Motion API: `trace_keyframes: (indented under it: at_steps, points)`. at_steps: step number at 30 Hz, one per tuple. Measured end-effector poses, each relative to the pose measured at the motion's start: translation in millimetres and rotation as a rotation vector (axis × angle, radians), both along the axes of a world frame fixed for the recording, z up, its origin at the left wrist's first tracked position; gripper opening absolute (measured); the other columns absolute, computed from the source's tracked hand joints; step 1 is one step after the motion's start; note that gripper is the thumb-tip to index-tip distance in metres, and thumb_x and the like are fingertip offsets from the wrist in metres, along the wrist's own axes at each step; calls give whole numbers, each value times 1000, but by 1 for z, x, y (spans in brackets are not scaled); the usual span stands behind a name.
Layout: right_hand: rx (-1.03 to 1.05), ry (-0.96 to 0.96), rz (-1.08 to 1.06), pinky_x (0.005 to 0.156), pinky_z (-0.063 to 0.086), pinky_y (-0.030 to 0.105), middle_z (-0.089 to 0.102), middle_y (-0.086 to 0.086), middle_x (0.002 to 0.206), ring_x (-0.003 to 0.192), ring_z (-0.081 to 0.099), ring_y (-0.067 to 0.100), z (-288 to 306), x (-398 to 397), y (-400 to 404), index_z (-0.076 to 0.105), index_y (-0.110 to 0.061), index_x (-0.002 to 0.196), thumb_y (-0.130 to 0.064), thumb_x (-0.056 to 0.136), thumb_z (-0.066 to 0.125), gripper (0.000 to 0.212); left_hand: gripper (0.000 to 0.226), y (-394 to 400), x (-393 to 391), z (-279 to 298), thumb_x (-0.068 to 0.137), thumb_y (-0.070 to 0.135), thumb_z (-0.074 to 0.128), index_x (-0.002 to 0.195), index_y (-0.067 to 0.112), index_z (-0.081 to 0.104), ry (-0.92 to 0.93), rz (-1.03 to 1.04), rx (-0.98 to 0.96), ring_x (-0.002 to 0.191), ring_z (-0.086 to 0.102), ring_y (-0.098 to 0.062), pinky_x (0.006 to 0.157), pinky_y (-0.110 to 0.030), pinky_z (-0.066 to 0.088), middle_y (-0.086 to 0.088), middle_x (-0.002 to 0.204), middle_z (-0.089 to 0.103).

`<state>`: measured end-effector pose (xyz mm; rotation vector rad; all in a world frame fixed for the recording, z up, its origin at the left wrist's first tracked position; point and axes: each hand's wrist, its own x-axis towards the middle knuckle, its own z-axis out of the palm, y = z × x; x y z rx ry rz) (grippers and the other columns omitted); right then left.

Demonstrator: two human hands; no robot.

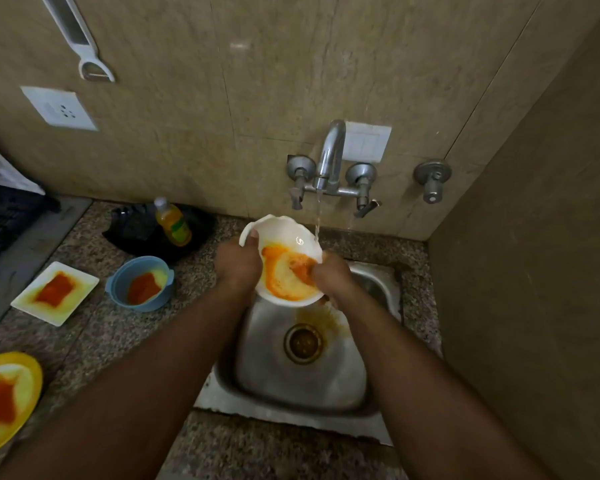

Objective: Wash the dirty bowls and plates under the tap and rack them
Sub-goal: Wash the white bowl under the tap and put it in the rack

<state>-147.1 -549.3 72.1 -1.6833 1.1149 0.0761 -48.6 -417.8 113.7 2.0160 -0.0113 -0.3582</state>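
Your left hand (238, 263) grips the white bowl (284, 261) by its left rim, thumb curled over the edge; your right hand (331, 275) has its fingers inside, on the orange smear. The bowl tilts over the sink (302, 375), the tap (329, 157) stream striking its far rim. Left on the counter (94, 337) (all stained orange): blue bowl (141, 284), square plate (54, 292), yellow plate (6, 398).

A home kitchen. A steel sink (300, 362) is set in a granite surface (125, 327) under a wall tap (329, 161). Soap bottle (173, 221) and peeler (84, 46) sit near tiled walls.
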Motion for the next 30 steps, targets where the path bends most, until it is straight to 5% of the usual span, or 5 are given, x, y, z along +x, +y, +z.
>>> trace_keyframes:
  at_steps: [7,10,18,24,30]
  points:
    - [-591,164,274,105,43,42,43,25,152,134,49,38,-8,-5,29,36,0,151,-19,100,47,55,39,-7,-9,1,105,33,55,122,2,70,-5,90,22,112,65,-39,96,-45,53,-21,120,69]
    - [-610,179,580,126,5,54,45,22,153,152,17,39,-22,-21,48,50,-3,144,-33,103,33,54,38,-4,-6,-3,104,32,57,118,0,70,18,140,65,110,66,-40,94,-48,54,-23,118,70]
    - [-589,333,683,125,-4,54,1,12,171,157,-7,27,-8,-21,46,26,-12,160,-57,102,16,74,42,-3,-24,-16,105,29,53,126,-5,65,-7,122,164,117,61,-45,97,-46,50,-26,127,65]
    - [-463,343,742,105,41,45,58,10,136,131,52,32,5,-21,68,63,-23,124,-51,90,21,61,41,-5,-22,-13,105,27,54,125,-6,65,-26,196,159,117,61,-43,95,-45,48,-27,126,65]
    - [-567,477,701,123,-7,58,8,10,171,157,-1,33,-17,-7,45,19,-19,162,-53,95,24,75,35,-7,-41,-18,106,25,52,128,2,66,-77,220,105,114,64,-42,91,-44,50,-23,123,68]
